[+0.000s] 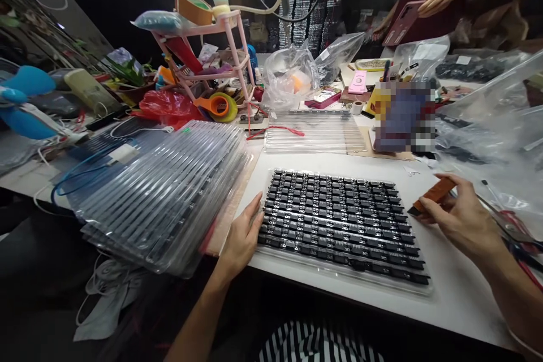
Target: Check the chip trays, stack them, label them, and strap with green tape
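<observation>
A clear plastic tray (322,271) lies on the white table, filled with rows of small black circuit boards (335,215). My left hand (241,237) touches the tray's left edge, its fingers stretched out and partly apart. Off the tray's right side, my right hand (464,218) is closed around an orange-brown block-shaped tool (436,193) with a dark edge at its lower end. The tool is apart from the boards, and its exact kind cannot be made out.
At left is a tall stack of clear plastic trays (165,198). Another clear tray (314,133) lies behind. A pink rack (237,62) holds tape, with an orange tape dispenser (212,104) beside it. Plastic bags (500,119) crowd the right. Across the table, a person (441,0) holds a pink phone.
</observation>
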`<state>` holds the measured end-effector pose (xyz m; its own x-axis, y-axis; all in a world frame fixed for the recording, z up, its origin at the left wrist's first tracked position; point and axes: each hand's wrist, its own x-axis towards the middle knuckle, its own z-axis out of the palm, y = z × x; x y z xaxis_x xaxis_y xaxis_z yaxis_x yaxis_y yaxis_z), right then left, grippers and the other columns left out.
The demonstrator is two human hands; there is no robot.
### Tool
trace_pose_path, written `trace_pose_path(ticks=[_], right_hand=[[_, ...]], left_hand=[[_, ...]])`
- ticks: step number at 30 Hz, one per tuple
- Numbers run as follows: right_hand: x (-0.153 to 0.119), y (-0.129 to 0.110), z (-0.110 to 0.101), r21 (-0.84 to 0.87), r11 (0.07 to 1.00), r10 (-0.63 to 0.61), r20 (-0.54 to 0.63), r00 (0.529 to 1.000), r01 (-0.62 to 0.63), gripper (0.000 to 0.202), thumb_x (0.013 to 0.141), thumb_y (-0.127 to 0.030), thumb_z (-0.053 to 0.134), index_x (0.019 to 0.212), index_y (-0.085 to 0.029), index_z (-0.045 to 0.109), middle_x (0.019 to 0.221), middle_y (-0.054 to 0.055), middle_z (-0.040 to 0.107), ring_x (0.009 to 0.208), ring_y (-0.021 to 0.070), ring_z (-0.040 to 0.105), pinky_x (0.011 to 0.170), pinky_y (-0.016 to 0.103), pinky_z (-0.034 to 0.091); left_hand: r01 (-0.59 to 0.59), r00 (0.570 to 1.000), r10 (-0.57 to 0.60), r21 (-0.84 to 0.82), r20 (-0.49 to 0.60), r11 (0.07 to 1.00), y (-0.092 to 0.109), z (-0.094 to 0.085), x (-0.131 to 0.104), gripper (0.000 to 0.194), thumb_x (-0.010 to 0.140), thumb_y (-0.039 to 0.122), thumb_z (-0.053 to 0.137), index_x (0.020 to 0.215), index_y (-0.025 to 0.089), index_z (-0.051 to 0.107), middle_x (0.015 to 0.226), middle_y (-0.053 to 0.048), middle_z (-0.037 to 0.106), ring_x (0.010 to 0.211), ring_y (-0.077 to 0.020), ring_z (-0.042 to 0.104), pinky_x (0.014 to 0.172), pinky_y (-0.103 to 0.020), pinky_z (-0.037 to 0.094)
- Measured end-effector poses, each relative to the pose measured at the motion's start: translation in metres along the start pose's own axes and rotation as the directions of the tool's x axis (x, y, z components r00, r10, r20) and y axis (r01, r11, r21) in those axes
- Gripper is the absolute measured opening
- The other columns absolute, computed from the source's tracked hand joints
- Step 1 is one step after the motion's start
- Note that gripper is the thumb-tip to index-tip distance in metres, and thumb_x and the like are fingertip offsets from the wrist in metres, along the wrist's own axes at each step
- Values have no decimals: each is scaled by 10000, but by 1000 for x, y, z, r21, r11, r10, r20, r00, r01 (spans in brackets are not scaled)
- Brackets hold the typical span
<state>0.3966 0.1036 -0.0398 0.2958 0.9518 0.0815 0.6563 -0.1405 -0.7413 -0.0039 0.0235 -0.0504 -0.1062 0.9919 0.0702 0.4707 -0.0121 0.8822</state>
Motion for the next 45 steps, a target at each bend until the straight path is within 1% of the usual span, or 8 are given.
trace_pose_path(ticks=[3,8,15,20,25,31,41,45], right_hand=[[-25,5,-6,-36,999,4,13,1000,-3,688,679,-454,639,1302,-279,405,728,25,687,632,284,678,754,503,526],[-69,4,-1,268,960,124,-136,983,-84,829,608,-402,720,1346,-250,375,742,67,667,648,310,669,635,479,556],[-94,11,10,304,949,43,-397,917,87,899,569,-345,755,1371,-223,367,819,81,603,650,285,636,776,585,493],[-103,15,7,301,949,35,-410,911,99,900,548,-375,776,1355,-251,396,1141,161,539,679,248,629,836,578,472],[-108,11,11,456,890,148,-336,930,24,879,605,-405,751,1360,-212,346,755,61,629,681,284,647,860,615,440],[-108,17,13,513,859,180,-327,928,14,814,672,-458,731,1350,-220,347,689,17,651,761,298,666,877,587,458],[-109,19,11,500,866,127,-275,953,29,769,664,-480,728,1306,-243,378,720,9,661,727,281,674,830,558,498],[-107,20,5,410,912,145,-284,948,-16,777,631,-465,749,1295,-240,413,691,6,641,653,268,663,742,472,543]], left_hand=[[-4,1000,4,11,-8,1000,-2,-1,-12,504,924,360,425,1395,187,374,1428,-75,430,1309,-199,402,1113,-362,311],[-32,999,33,65,-19,997,-2,0,-28,508,930,348,422,1413,210,339,1436,-73,419,1323,-190,381,1117,-364,304],[-64,996,77,209,-54,976,0,2,-50,499,925,316,442,1403,201,351,1421,-74,439,1311,-178,398,1111,-364,317],[-176,981,194,359,-14,916,-1,2,-56,509,930,306,433,1417,217,316,1445,-78,403,1343,-176,347,1114,-373,304],[-248,965,250,579,77,777,-9,11,-53,743,884,455,482,1477,229,97,1533,-134,185,1402,-277,194,1090,-506,289],[-300,938,333,705,96,643,-23,17,-46,797,860,529,472,1480,224,76,1528,-154,189,1391,-306,220,1066,-531,309],[-278,954,272,702,123,655,-16,16,-47,749,873,532,440,1471,186,152,1523,-154,209,1401,-281,193,1102,-496,259],[-271,959,251,673,130,688,-12,16,-47,754,872,535,439,1474,200,135,1522,-158,208,1399,-286,198,1100,-501,254]])
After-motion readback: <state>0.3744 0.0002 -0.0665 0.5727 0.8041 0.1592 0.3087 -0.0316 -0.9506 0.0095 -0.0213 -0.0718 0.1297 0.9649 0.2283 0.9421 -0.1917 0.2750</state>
